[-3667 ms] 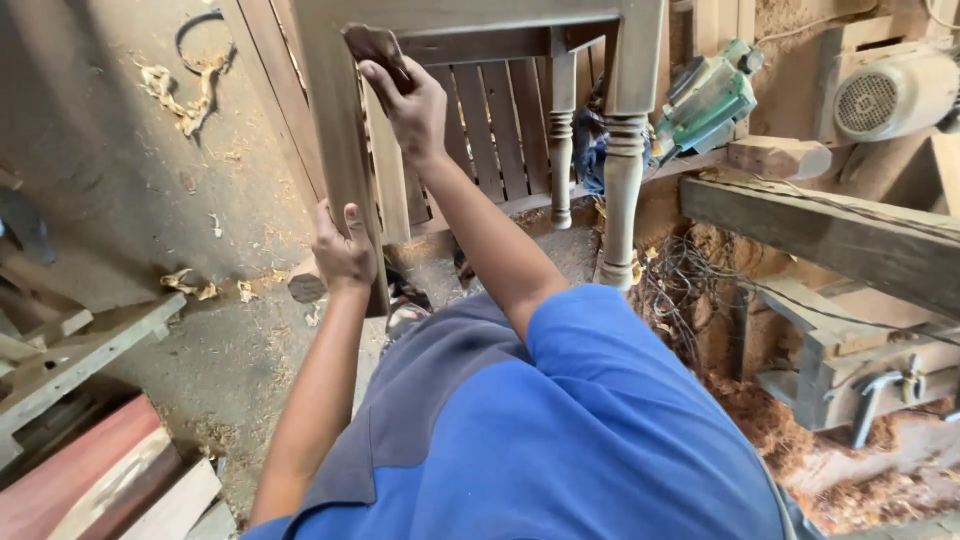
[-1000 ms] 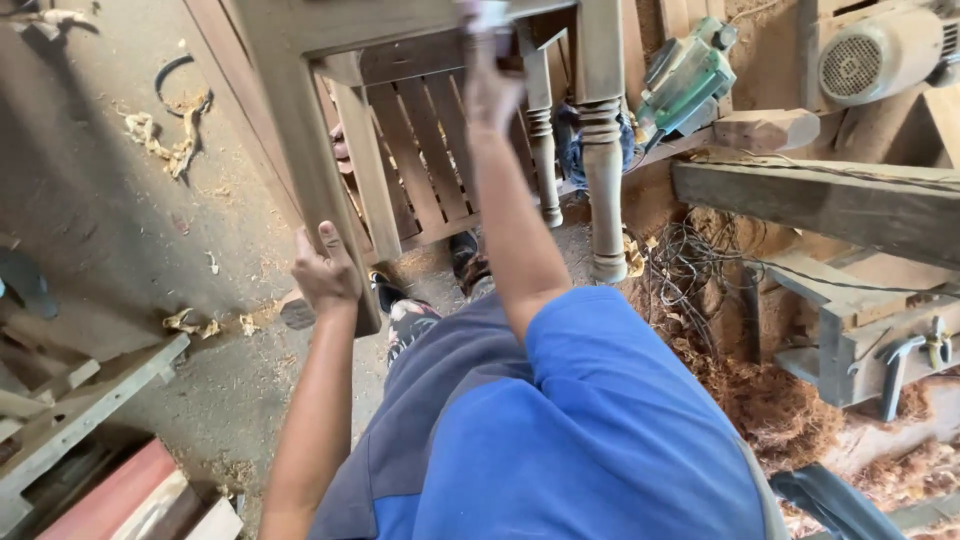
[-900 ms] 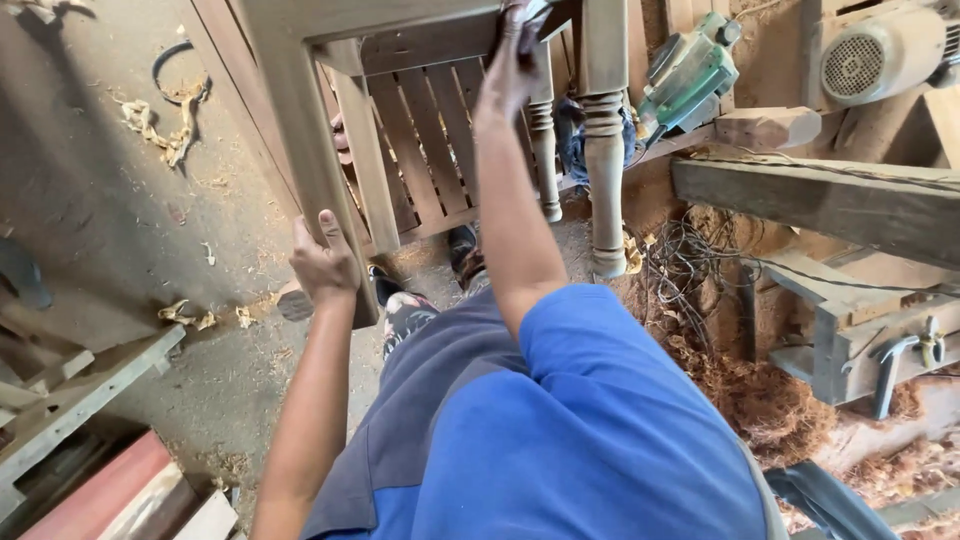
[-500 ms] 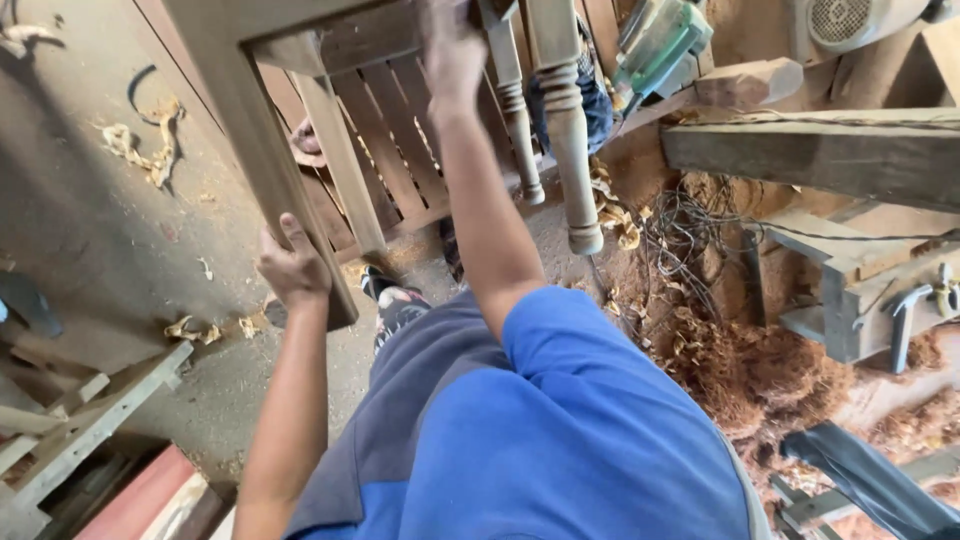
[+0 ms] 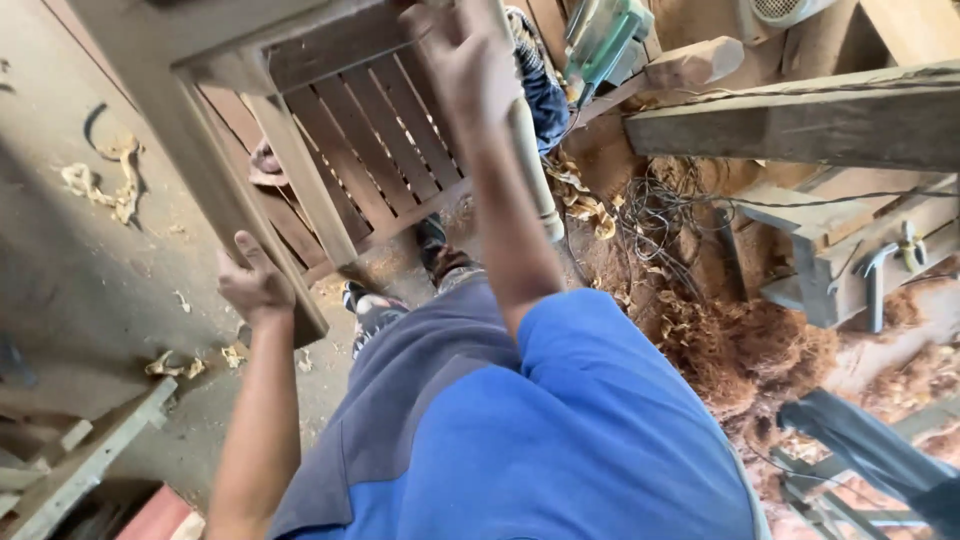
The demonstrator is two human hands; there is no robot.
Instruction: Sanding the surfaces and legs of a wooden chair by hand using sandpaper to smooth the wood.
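An unfinished wooden chair with a slatted panel stands tilted in front of me on the dusty floor. My left hand grips the lower part of its square leg, thumb up along the edge. My right hand reaches up against the chair's upper rail, close to the turned leg. It is motion-blurred, and I cannot see whether anything is in it. My feet in sandals stand just below the chair.
A green power planer lies on a bench at the upper right, beside a heavy wooden beam. Tangled wires and heaps of reddish shavings cover the ground on the right. Loose lumber lies at the lower left.
My right hand has moved from the chair's left inner corner along the upper rail to the turned leg. My left hand has kept its grip on the square leg. The view has tilted.
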